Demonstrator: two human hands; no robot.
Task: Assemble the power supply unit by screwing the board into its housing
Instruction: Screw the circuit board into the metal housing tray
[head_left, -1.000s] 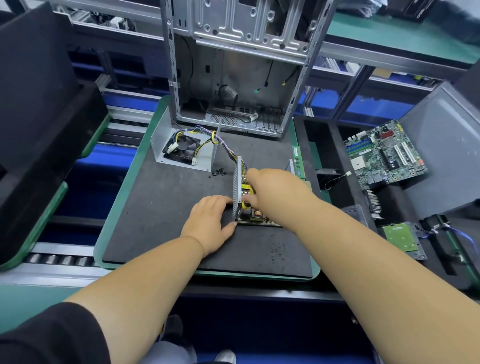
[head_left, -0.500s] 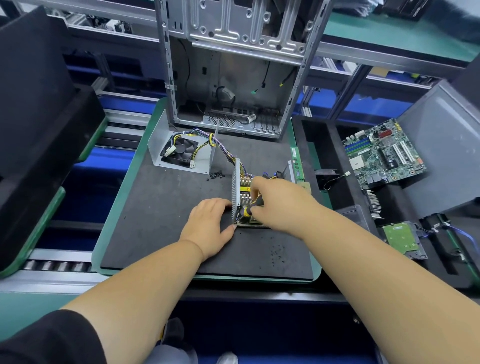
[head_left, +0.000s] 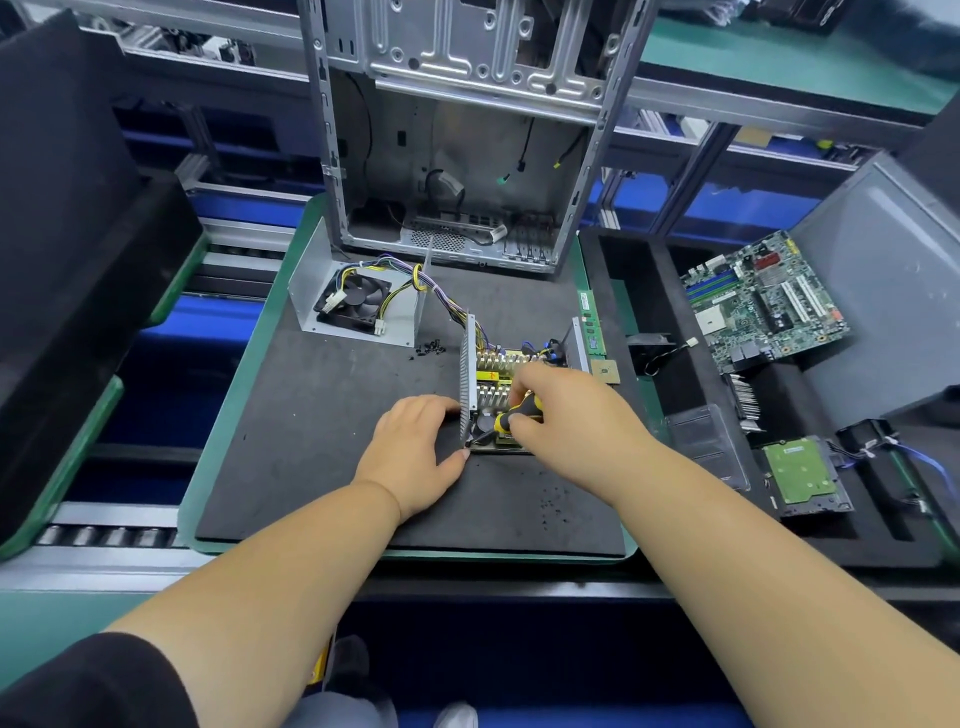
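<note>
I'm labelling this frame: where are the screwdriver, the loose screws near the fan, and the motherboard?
screwdriver (head_left: 503, 419): head view, on its yellow-black handle below the right hand's fingers.
loose screws (head_left: 430, 348): head view, middle of the small black pile.
motherboard (head_left: 763, 304): head view, centre of the green board.

Housing (head_left: 470, 374) on mat (head_left: 322, 426); case (head_left: 457, 130) behind; motherboard (head_left: 763, 306) right.

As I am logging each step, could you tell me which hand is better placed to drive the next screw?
Right hand: it already grips the screwdriver over the board; the left hand braces the housing.
</note>
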